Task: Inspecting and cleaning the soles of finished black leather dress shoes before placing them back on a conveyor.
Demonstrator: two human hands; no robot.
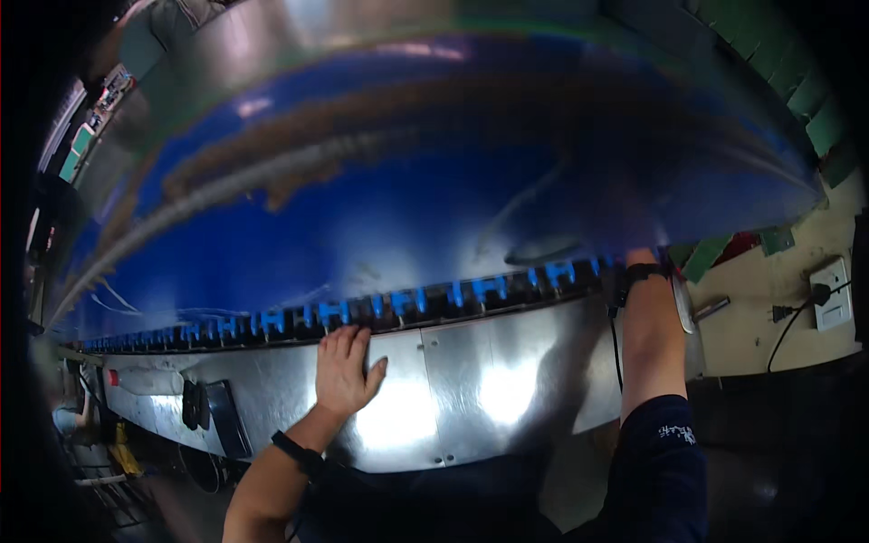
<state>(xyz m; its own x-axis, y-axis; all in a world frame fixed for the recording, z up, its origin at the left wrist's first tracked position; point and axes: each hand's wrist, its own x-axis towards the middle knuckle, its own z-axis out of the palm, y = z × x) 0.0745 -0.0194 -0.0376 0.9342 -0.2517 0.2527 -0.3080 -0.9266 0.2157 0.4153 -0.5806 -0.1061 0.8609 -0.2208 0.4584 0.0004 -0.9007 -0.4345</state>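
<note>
A wide blue panel with a brown, worn-looking curved band stretches across the view, slightly blurred. Along its lower edge runs a row of blue toothed parts over a dark gap. My left hand lies on the shiny metal ledge, fingers stretched toward the gap and the thumb apart; it holds nothing. On the right, my right hand reaches in at the end of the blue panel. Its fingers are hidden there, so what they touch cannot be seen.
A clear bottle with a red cap lies on the ledge's left part, beside a dark flat device. At right, a wall socket has a black plug and cord. Green pieces lie near my right wrist. Another person's arm shows far left.
</note>
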